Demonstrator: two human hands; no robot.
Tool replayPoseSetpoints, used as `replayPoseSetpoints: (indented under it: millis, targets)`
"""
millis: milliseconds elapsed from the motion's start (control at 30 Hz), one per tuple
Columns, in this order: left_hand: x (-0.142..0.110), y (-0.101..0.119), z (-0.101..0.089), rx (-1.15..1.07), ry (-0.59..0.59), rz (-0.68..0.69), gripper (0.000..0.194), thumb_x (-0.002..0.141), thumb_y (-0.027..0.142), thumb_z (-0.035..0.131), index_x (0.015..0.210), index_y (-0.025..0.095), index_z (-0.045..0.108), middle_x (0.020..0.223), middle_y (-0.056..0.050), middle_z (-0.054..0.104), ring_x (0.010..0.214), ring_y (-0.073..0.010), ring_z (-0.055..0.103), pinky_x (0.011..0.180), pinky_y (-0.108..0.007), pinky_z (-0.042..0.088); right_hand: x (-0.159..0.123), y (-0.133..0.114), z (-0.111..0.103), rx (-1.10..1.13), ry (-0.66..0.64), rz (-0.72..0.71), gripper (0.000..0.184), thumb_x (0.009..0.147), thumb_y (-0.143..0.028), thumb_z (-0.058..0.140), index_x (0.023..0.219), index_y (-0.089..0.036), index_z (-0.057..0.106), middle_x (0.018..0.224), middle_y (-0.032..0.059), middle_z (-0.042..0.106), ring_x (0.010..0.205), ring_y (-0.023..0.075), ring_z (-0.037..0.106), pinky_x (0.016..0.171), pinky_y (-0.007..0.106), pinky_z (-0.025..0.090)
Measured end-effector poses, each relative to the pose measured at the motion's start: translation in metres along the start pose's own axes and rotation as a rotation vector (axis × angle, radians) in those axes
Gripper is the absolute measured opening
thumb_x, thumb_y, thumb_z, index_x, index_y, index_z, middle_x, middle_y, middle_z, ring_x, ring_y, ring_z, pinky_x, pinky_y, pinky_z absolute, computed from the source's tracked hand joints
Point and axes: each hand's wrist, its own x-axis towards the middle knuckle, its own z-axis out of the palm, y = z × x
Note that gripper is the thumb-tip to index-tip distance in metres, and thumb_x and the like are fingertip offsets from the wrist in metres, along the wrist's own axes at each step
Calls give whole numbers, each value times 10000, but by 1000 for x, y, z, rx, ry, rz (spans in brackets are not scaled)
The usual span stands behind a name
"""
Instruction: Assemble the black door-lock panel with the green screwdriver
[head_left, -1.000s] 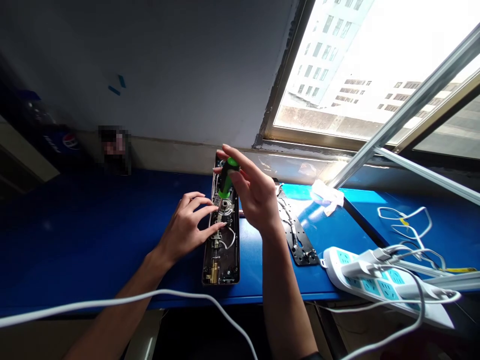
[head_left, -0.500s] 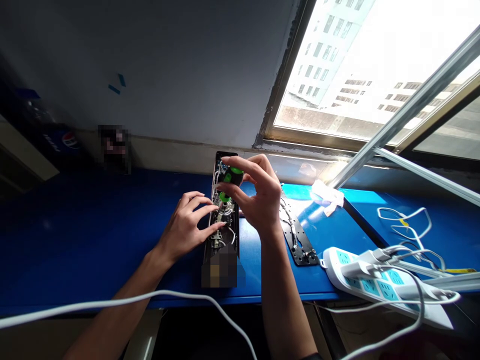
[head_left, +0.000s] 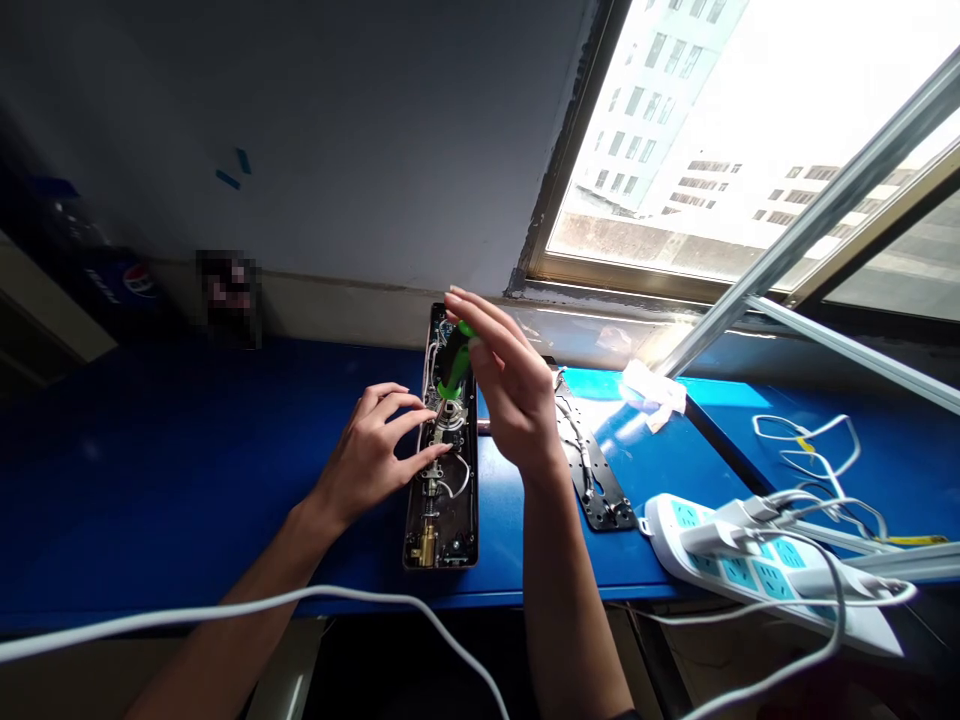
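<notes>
An opened electronic door lock (head_left: 466,500) lies lengthwise on the blue table, its wires and a brass cylinder (head_left: 427,546) exposed. My left hand (head_left: 382,440) reaches in from the left, with thumb and index fingertips on either side of a small inner part near the lock's middle. Above the same spot, my right hand (head_left: 517,395) holds a green-and-black screwdriver (head_left: 454,375) between its thumb and nearly straight fingers. The screwdriver points down into the lock, tilted; its tip is too small to make out. A black perforated back plate (head_left: 600,495) with a cable lies to the right.
A white power strip (head_left: 739,560) with plugs stands at the right front edge. A white cable (head_left: 352,595) crosses the foreground. Crumpled white paper (head_left: 654,393) lies near a metal frame bar (head_left: 810,190) by the window. A Pepsi bottle (head_left: 124,280) is at the far left.
My right fingers have straightened and slid forward along the screwdriver handle, which has turned. My left hand stays in place. The lock's lower end, blurred before, now shows clearly.
</notes>
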Motion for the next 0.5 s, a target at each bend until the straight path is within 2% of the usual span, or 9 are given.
replayPoseSetpoints:
  millis: [33, 100, 167, 233, 300, 400, 433, 500]
  targets:
    - [0, 0, 0, -1, 2, -1, 318, 884, 384, 800, 1132, 192, 751, 1140, -107, 723, 1236, -326, 537, 1052, -518, 518, 0, 0, 0, 43, -47, 8, 405, 1077, -221, 437, 1432, -309, 611, 1423, 56, 637, 1239, 195, 660, 1072, 408, 578]
    - [0, 0, 0, 1, 5, -3, 313, 884, 389, 799, 1125, 195, 755, 1135, -107, 723, 1233, -330, 542, 1045, -523, 520, -1, 0, 1, 58, -58, 30, 371, 1062, -245, 502, 1405, -311, 628, 1369, 49, 680, 1183, 195, 692, 1001, 387, 617]
    - [0, 0, 1, 6, 6, -3, 313, 884, 391, 799, 1127, 198, 757, 1137, -105, 724, 1227, -331, 544, 1041, -527, 519, -1, -1, 3, -16, 28, 35, 278, 986, -299, 674, 1257, -327, 725, 1149, 30, 729, 1026, 176, 712, 872, 336, 644]
    - [0, 0, 1, 7, 3, -5, 316, 885, 387, 799, 1133, 196, 756, 1142, -104, 724, 1224, -328, 543, 1043, -526, 519, 0, -1, 5, -82, 117, 16, 241, 909, -324, 778, 1150, -331, 776, 1020, 20, 688, 944, 161, 682, 821, 313, 636]
    - [0, 0, 1, 3, 3, -7, 321, 885, 389, 799, 1135, 192, 753, 1141, -105, 723, 1225, -328, 540, 1043, -527, 520, 0, -1, 6, -55, 100, 11, 273, 970, -297, 700, 1237, -321, 748, 1112, 44, 679, 1030, 168, 673, 910, 333, 622]
    - [-1, 1, 0, -2, 8, -8, 329, 886, 396, 798, 1138, 191, 747, 1137, -107, 718, 1230, -328, 537, 1042, -526, 525, 0, 0, 4, 82, -33, 27, 406, 1071, -210, 479, 1447, -302, 604, 1361, 67, 669, 1213, 178, 660, 1062, 375, 574]
    - [-1, 1, 0, -1, 10, -10, 335, 885, 397, 799, 1143, 190, 745, 1140, -107, 716, 1234, -328, 536, 1044, -525, 525, 0, 0, 4, 90, -49, 36, 411, 1073, -205, 475, 1454, -303, 594, 1356, 59, 683, 1201, 174, 670, 1046, 368, 583]
    - [-1, 1, 0, 6, 9, -15, 336, 887, 395, 797, 1148, 189, 743, 1149, -104, 715, 1239, -326, 534, 1055, -524, 520, 0, -1, 4, 17, -18, 47, 353, 1034, -243, 586, 1375, -305, 657, 1215, 39, 728, 1062, 157, 701, 917, 316, 621]
